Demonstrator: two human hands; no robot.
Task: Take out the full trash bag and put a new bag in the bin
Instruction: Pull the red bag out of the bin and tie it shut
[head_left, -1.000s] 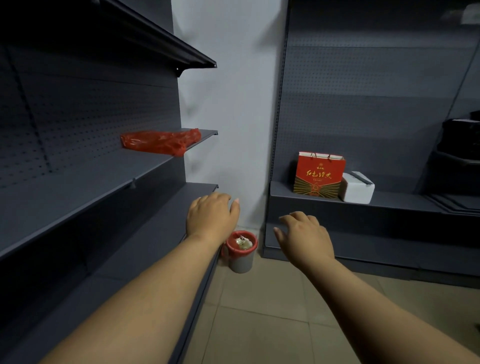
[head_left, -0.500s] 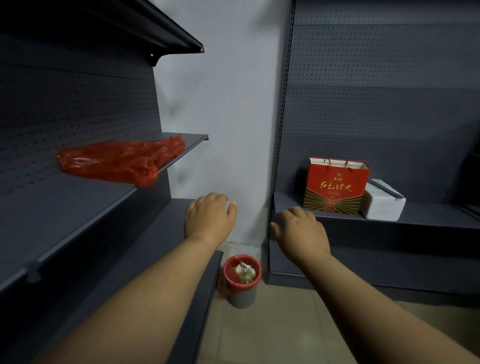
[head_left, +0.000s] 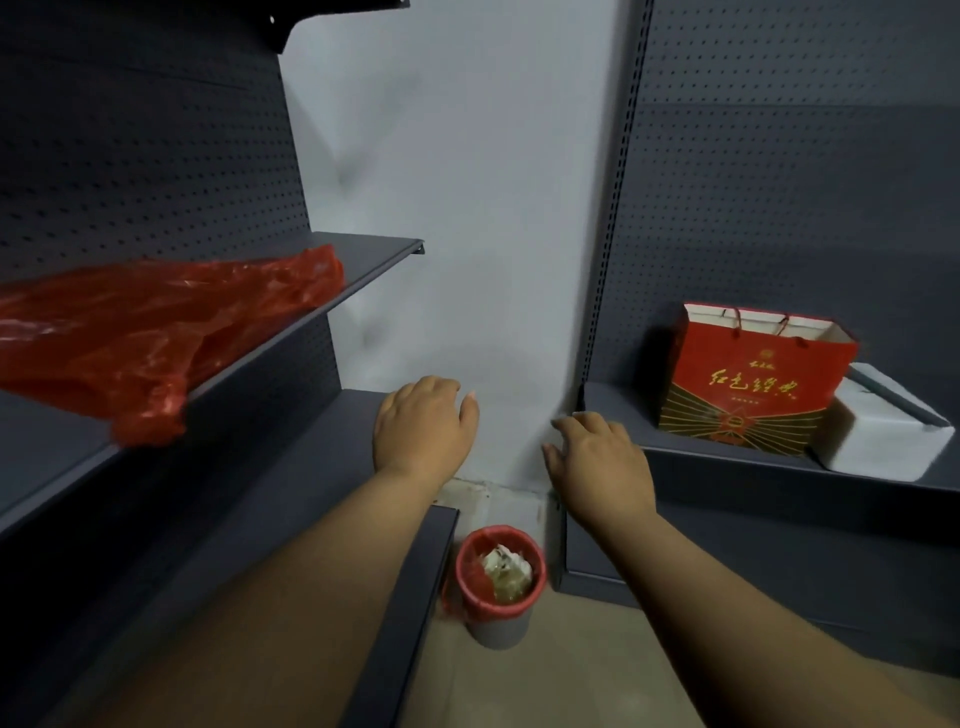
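Both hands are stretched forward in the air and hold nothing. The left hand has relaxed fingers, and the right hand has its fingers slightly spread. Below them, on the floor in the corner, stands a small grey bin lined with a red trash bag, with crumpled waste inside. A loose red plastic bag lies on the left shelf. On the right shelf a red paper gift bag stands, touching a white box.

— Worn on the head, looking forward and down into a corner between dark shelves.
— How near?
— Close: arm's reach above a small bin on the floor
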